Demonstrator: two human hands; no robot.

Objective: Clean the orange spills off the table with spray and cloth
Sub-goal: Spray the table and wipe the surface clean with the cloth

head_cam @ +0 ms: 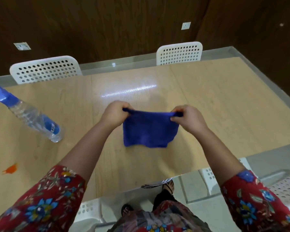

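I see the blue cloth (150, 129) held up over the middle of the surface (224, 106), stretched flat between both hands. The left hand (115, 114) pinches one top corner and the right hand (189, 118) pinches the other, so each grip is clamped on the cloth's upper edge with fingers curled round the fabric. The rest hangs down toward me in a rough square. I cannot tell whether its lower hem touches the wood or hangs just above it.

The orange spill (11, 169) sits well apart from the cloth, near the left edge of the surface on my side. It is a small bright splat with short streaks running off it.

The spray bottle (35, 119) stands on the surface to the left of the hands, between the spill and the far edge. It is clear ribbed plastic with a blue label near its base and a blue spray head reaching up toward the left edge of the view. Neither hand touches it.

Both forearms come in from the bottom, with red floral sleeves (45, 203) ending below the elbow. Two white perforated chairs (44, 69) stand along the far side of the surface, and another white chair (285, 186) is on my side at the right. Dark wood panelling (107, 22) covers the wall behind, with pale socket plates set in it.
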